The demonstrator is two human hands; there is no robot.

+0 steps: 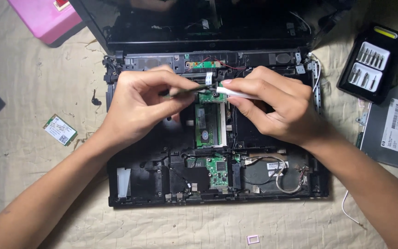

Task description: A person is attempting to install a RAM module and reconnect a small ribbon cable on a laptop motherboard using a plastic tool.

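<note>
White tool (238,94) lying left-right, tip leftward, pinched by right hand (272,108) fingers, left hand (139,108) fingers pinching green board (185,91)

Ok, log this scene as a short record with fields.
Setting: opened laptop base on a beige cloth
Left hand: pinching a thin dark tool over the laptop's middle
Right hand: holding a white tool, tip near the green memory module
Right of laptop: screwdriver bit case, grey disc drive
Left of laptop: small green card, pink box
</note>
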